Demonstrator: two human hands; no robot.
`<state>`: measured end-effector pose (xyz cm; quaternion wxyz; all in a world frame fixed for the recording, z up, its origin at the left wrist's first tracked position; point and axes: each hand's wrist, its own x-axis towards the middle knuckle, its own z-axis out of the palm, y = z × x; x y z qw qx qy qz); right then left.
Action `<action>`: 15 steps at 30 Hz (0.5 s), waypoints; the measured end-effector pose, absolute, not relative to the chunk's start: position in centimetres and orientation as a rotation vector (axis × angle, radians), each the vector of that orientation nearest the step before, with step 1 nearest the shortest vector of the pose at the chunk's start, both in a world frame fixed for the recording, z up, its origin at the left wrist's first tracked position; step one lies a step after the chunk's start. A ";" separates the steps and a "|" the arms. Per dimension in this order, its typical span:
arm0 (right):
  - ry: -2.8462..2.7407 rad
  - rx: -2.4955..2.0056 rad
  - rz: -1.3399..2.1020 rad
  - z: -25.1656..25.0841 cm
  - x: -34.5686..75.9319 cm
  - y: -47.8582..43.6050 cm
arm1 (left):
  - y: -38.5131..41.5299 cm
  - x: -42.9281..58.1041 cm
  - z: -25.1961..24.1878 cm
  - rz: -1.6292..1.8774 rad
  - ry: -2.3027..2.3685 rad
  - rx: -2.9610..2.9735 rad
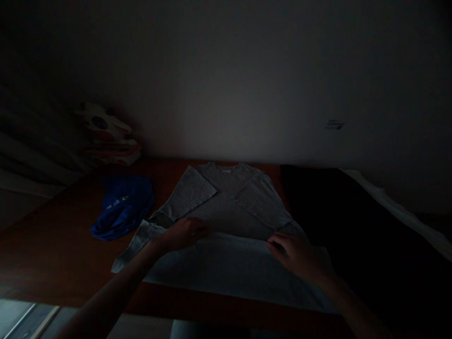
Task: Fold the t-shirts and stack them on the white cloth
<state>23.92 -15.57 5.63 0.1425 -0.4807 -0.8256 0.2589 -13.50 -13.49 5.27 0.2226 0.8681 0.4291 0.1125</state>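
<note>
A grey T-shirt (226, 212) lies spread on a reddish-brown wooden table, its collar toward the wall and both sleeves laid inward over the body. Across its lower half runs a straight edge of a paler flap, which looks turned up. My left hand (187, 232) rests at the left part of that edge with its fingers curled on the cloth; the fingertips are hard to make out in the dim light. Farther right, my right hand (291, 252) pinches the same edge between thumb and fingers.
A crumpled blue cloth or bag (125, 205) lies to the left. Behind it, a stuffed toy (106, 123) sits on a stack of books (116, 153). Black fabric (346, 226) covers the right side, with white fabric (391, 202) beyond. A wall closes the back.
</note>
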 end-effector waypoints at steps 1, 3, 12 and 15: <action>-2.373 -1.417 0.791 5.6 23.8 -15.4 | -13.3 -13.4 5.3 0.274 1.191 2.367; -2.356 -1.479 0.856 5.5 23.7 -15.1 | -13.0 -13.1 5.3 0.204 1.217 2.334; -2.347 -1.532 0.837 4.4 23.9 -14.1 | -12.7 -13.4 4.3 0.240 1.326 2.423; -2.322 -1.540 0.888 4.0 24.5 -13.8 | -12.6 -14.0 4.6 0.220 1.364 2.334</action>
